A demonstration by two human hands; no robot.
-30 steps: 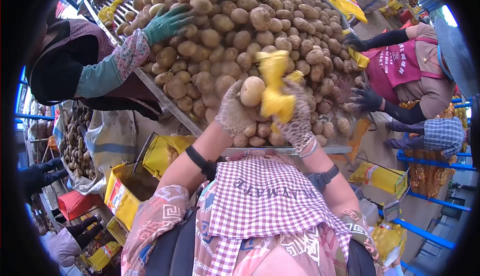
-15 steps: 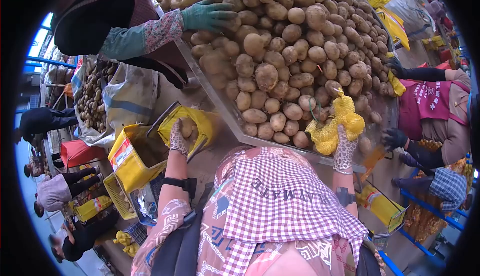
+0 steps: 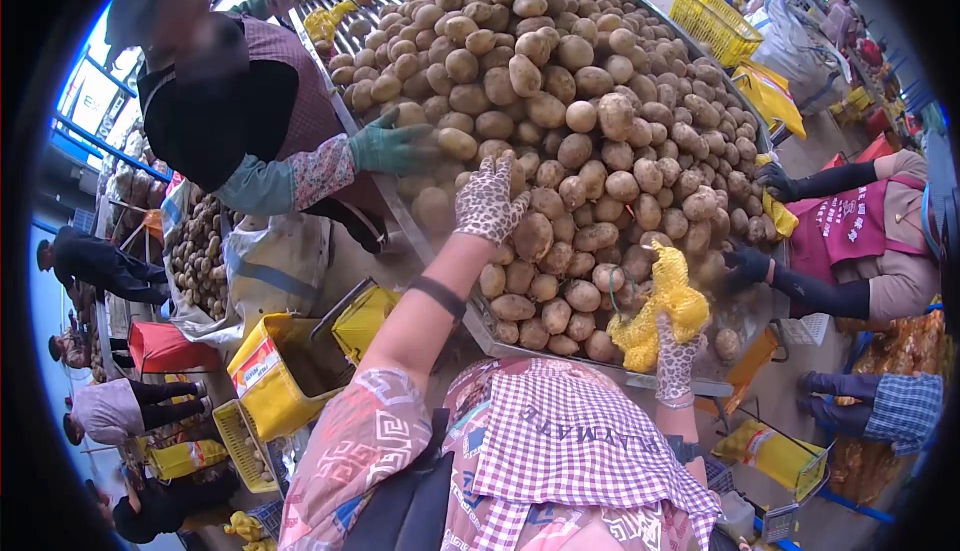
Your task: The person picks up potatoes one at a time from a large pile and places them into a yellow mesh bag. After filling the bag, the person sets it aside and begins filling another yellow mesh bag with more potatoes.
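Observation:
My left hand (image 3: 490,201), in a spotted glove, lies on the near left side of the potato pile (image 3: 600,141), fingers apart and touching potatoes. My right hand (image 3: 678,356), gloved alike, is closed on a yellow mesh bag (image 3: 672,296) at the table's near edge. Potatoes fill part of the bag, and its top rests against the pile. Just beyond my left hand, a co-worker's green-gloved hand (image 3: 395,146) touches the potatoes.
The metal table (image 3: 405,216) has a raised rim. To the left stand yellow baskets (image 3: 285,361) and a large white sack (image 3: 265,271). On the right, another person's dark-gloved hand (image 3: 745,269) reaches into the pile near my mesh bag.
My left hand has moved from the yellow basket, where it held potatoes, up to the pile and has let them go. My right hand still holds the mesh bag. The right-hand co-worker's hand has reached in.

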